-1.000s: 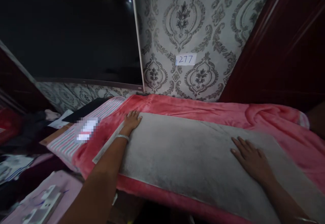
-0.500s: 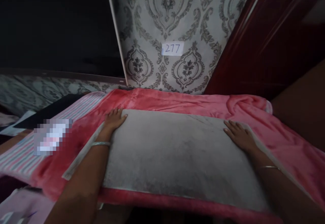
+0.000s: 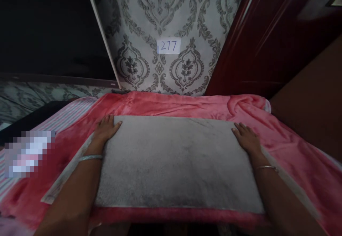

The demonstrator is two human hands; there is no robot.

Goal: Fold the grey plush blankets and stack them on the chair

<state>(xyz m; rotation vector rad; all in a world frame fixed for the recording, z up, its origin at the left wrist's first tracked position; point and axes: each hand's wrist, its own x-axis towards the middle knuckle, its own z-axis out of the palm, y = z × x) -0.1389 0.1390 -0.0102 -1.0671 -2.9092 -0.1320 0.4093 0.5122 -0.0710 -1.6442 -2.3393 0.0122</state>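
In the head view, the grey mat (image 3: 173, 161) spans the lower centre, on the pink blanket (image 3: 160, 104). The left hand (image 3: 107, 127) lies flat, fingers spread, at its upper left; the right hand (image 3: 247, 138), likewise, at its upper right.

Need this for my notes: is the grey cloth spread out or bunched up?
Spread out: the grey cloth lies flat on the pink blanket, left hand and right hand resting on it.

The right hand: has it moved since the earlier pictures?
Yes. Judged against the label on the wall, the right hand has shifted further right and a little towards the wall.
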